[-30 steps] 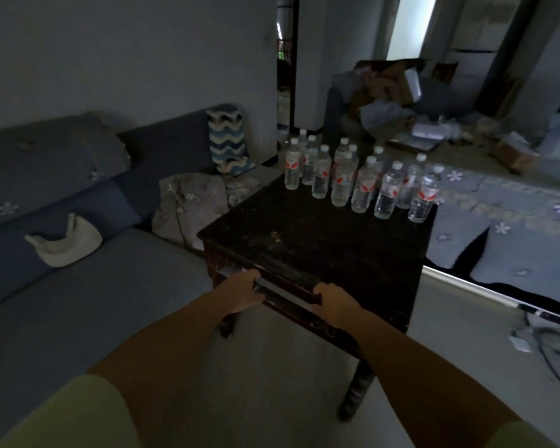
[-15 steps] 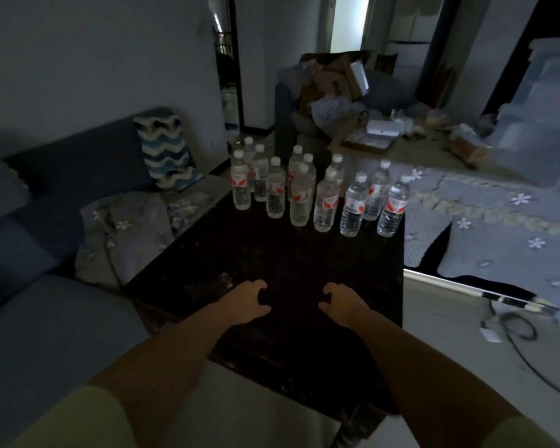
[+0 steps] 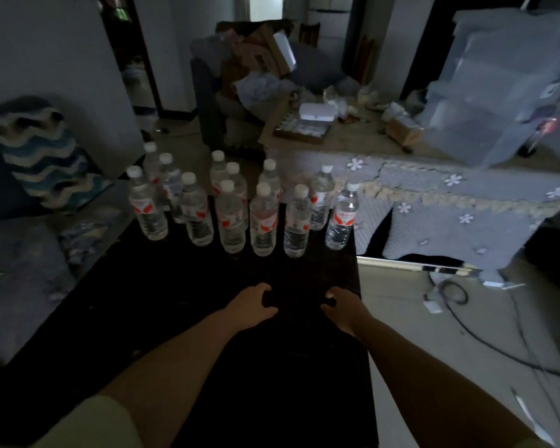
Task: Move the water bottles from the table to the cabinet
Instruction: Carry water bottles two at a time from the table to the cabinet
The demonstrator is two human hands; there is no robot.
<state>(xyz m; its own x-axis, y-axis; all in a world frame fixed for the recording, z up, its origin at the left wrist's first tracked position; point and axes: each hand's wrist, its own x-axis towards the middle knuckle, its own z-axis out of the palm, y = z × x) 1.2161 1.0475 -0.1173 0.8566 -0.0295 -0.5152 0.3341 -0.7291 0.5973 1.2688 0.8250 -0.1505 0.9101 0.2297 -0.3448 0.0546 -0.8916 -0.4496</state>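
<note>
While my left hand (image 3: 253,305) and right hand (image 3: 343,310) hover empty with fingers loosely curled, as far as the dimness shows, the water bottles (image 3: 262,218) stand upright straight ahead at the desk's (image 3: 175,286) far edge, about equally near both.

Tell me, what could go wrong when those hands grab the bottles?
The water bottles stand upright and packed close at the far end of the dark table, so pulling one out might tip its neighbours. The bottle at the right end stands near the table's edge and could fall. Both hands, left and right, hold nothing.
</note>
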